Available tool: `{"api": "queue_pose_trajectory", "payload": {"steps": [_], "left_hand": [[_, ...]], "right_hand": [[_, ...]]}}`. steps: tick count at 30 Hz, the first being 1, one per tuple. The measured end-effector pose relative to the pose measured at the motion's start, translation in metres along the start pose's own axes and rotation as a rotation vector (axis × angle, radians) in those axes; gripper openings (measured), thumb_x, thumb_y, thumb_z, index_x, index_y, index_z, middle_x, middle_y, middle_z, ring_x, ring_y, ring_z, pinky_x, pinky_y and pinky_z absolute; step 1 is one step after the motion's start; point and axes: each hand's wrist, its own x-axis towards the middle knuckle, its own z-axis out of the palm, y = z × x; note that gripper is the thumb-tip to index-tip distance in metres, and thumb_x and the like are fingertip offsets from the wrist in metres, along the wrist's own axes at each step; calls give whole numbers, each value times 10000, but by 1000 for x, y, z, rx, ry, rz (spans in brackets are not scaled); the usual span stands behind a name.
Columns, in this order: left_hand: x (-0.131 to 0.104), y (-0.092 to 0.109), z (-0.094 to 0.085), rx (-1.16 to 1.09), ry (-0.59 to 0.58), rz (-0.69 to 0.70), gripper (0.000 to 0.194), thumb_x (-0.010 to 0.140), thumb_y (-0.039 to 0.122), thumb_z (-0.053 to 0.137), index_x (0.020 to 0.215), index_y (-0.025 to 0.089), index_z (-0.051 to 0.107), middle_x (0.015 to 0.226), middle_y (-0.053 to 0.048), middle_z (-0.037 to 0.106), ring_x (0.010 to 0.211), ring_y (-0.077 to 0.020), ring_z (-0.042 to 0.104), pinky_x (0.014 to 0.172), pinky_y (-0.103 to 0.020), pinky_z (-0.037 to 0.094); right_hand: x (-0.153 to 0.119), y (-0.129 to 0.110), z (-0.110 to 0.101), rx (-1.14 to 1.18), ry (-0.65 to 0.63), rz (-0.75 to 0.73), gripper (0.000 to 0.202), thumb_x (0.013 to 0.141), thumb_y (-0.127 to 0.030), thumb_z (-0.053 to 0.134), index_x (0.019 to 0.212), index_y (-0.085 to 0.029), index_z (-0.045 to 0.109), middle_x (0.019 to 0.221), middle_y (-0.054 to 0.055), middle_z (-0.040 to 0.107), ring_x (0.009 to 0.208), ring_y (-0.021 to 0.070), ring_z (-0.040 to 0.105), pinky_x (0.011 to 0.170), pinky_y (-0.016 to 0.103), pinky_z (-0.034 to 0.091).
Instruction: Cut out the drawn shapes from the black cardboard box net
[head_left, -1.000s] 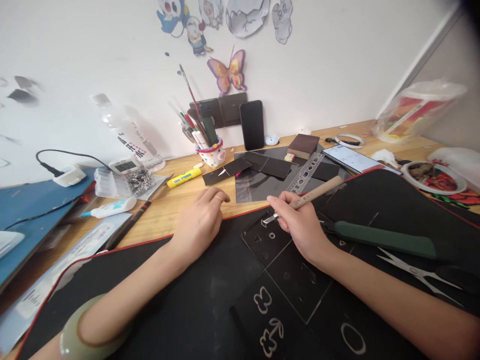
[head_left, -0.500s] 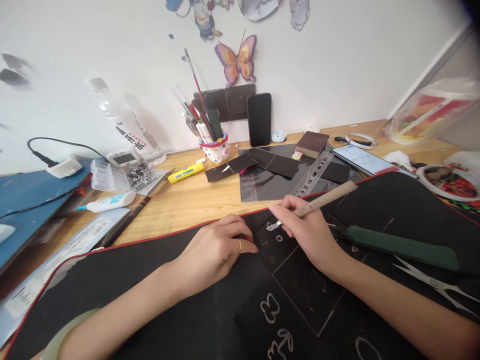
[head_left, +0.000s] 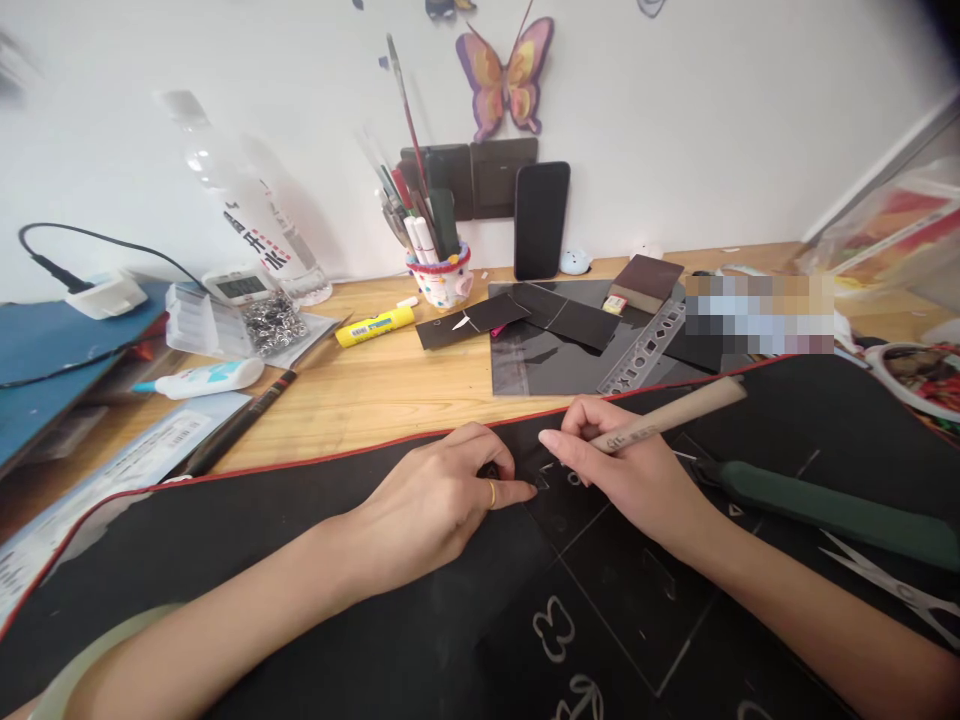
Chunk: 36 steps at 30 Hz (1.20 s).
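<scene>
My left hand [head_left: 446,495] rests on black sheet material [head_left: 592,560] marked with white lines and small outlined shapes. Its fingers curl together, and the index fingertip touches the sheet beside a small triangle; whatever lies between the fingers is hidden. Just right of it, my right hand [head_left: 626,465] grips a beige craft knife [head_left: 675,412] between thumb and fingers, the handle leaning up to the right. The knife's tip is hidden by the hand. Near my right wrist lies a green-handled tool [head_left: 832,505], with open scissors [head_left: 892,580] below it.
Behind the red-edged mat [head_left: 300,530] are a yellow glue stick [head_left: 375,326], black strips, a stencil ruler [head_left: 645,350] and a pen cup [head_left: 441,280]. A bottle [head_left: 255,220] and white glue tube [head_left: 210,379] stand or lie left. A dark phone [head_left: 540,220] leans against the wall.
The camera view has shifted, moving most objects slightly. My right hand's knife is tilted lower, and its metal tip, visible before, is now hidden. My left hand stays pressed on the sheet.
</scene>
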Motion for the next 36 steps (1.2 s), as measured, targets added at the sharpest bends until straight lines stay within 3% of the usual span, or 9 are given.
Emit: {"api": "queue_pose_trajectory", "payload": {"steps": [2, 6, 9, 13, 18, 28, 33, 36], "left_hand": [[0, 0, 0, 18, -5, 9, 441, 804, 24, 376, 1116, 248, 593, 977, -60, 537, 884, -169, 494, 727, -311, 464], [2, -2, 0, -76, 57, -22, 379, 816, 28, 381, 959, 238, 662, 947, -35, 568, 886, -150, 523, 758, -295, 463], [4, -2, -1, -141, 119, -61, 334, 830, 40, 386, 961, 200, 648, 1029, -37, 569, 939, -136, 535, 815, -280, 454], [12, -1, 1, -87, 161, -107, 262, 873, 133, 413, 1023, 178, 623, 1090, -53, 560, 993, -158, 521, 862, -306, 440], [25, -1, 7, 9, 164, -101, 220, 857, 155, 474, 980, 175, 655, 926, -54, 587, 880, -171, 531, 759, -307, 458], [27, -10, 10, -89, 204, -60, 242, 864, 133, 455, 968, 181, 668, 853, -54, 569, 807, -147, 519, 703, -279, 442], [24, -9, 11, -31, 191, -43, 240, 877, 182, 449, 987, 180, 663, 857, -62, 551, 808, -157, 497, 684, -282, 434], [23, -8, 11, 1, 165, -38, 262, 892, 208, 423, 1031, 198, 645, 868, -64, 543, 803, -160, 492, 660, -279, 433]], "right_hand": [[1, -1, -2, 2, 24, 8, 296, 799, -356, 549, 592, -205, 402, 487, -62, 400, 462, 82, 368, 458, 230, 302], [4, -3, -8, 11, 193, 57, 329, 800, -387, 545, 571, -202, 396, 469, -62, 371, 453, 79, 336, 441, 227, 274], [5, -4, -9, 45, 241, 97, 341, 792, -439, 539, 580, -202, 417, 461, -62, 364, 442, 77, 322, 419, 222, 254], [5, -3, -8, 38, 184, 79, 340, 789, -442, 542, 582, -193, 441, 463, -62, 373, 448, 70, 330, 421, 211, 259], [5, -6, -10, 25, 145, 87, 314, 775, -413, 565, 588, -186, 456, 464, -70, 391, 439, 59, 334, 420, 205, 261], [9, -1, -14, -120, -13, 17, 241, 739, -149, 555, 608, -198, 358, 476, -96, 323, 441, 55, 286, 424, 200, 226], [11, 2, -18, -185, -89, -75, 242, 778, -165, 526, 616, -198, 349, 530, -81, 357, 487, 63, 334, 468, 205, 271], [15, 4, -22, -173, -160, -56, 225, 795, -230, 532, 642, -204, 368, 529, -82, 353, 477, 67, 324, 451, 211, 256]]}}
